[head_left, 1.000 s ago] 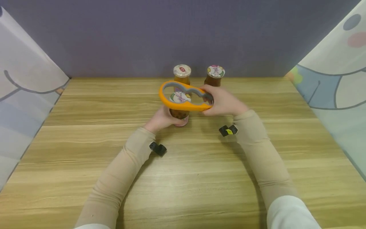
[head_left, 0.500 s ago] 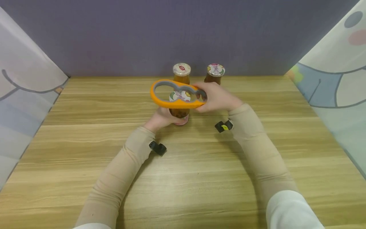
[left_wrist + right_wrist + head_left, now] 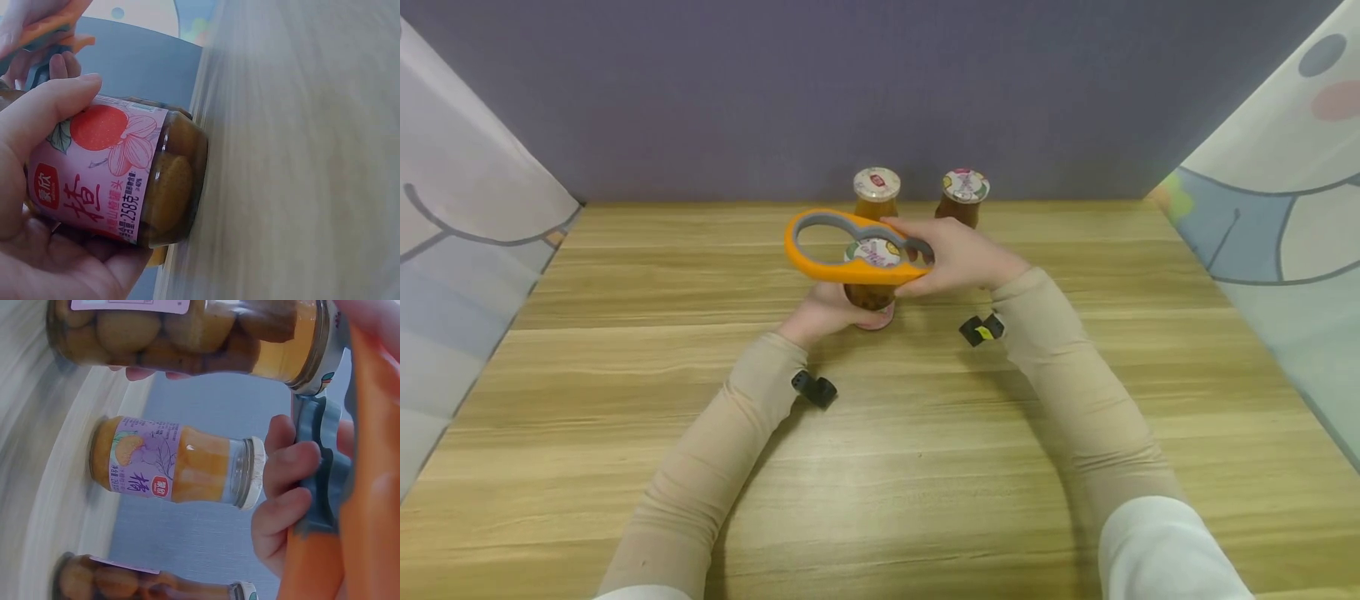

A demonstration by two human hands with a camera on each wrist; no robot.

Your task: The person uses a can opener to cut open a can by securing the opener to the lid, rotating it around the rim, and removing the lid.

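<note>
My left hand [image 3: 823, 313] grips a glass jar [image 3: 100, 164] of round brown fruit with a pink label, its thumb and fingers around the body. The jar stands upright on the table. In my right hand [image 3: 964, 257] is an orange and grey jar opener [image 3: 837, 273] with several round openings, pinched at its narrow end. In the head view it lies flat across the jar's patterned lid [image 3: 876, 250], which shows through the openings. From the right wrist view, the opener [image 3: 375, 506] sits right at the lid's edge, with curled fingertips [image 3: 290, 459] on its grey inner grip.
Behind the held jar stands a jar of orange fruit [image 3: 206, 464] with a purple label and white lid. A brown jar [image 3: 964, 193] stands to its right. Both are near the grey back panel [image 3: 880, 83], on the wooden table [image 3: 917, 500].
My right hand has moved left with the jar opener, and its narrower openings now overlap the jar lid in the head view. My left hand and the jar have stayed in place.
</note>
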